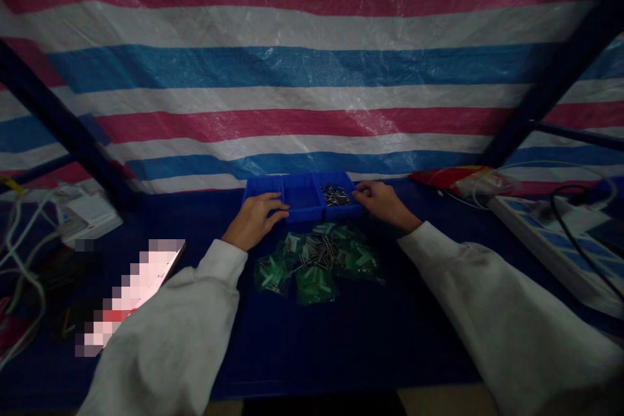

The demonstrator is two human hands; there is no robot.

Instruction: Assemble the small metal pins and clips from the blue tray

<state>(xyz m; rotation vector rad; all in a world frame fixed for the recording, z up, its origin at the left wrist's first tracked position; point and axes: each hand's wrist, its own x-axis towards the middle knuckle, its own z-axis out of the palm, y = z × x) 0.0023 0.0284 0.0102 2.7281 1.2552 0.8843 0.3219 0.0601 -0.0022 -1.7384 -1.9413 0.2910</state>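
Three blue plastic bins (303,214) stand side by side at the back of the blue table. My left hand (253,220) is at the left bin, its fingers bent over the front corner and the thumb along the front. On the other end, my right hand (383,203) grips the outer side wall of the right bin with closed fingers. Small metal pins or screws (335,195) lie in the right bin; the middle one shows a bare floor. In front are several green-tinted clear bags (316,289) with small parts, and a loose heap of metal pieces (320,250) among them.
A phone-like device with a lit, blurred-out screen (136,292) lies left. White cables (29,266) and a white box (90,214) are beyond it. Right are a long white-and-blue object (546,247) and a red packet (453,177). A striped sheet (312,71) hangs behind.
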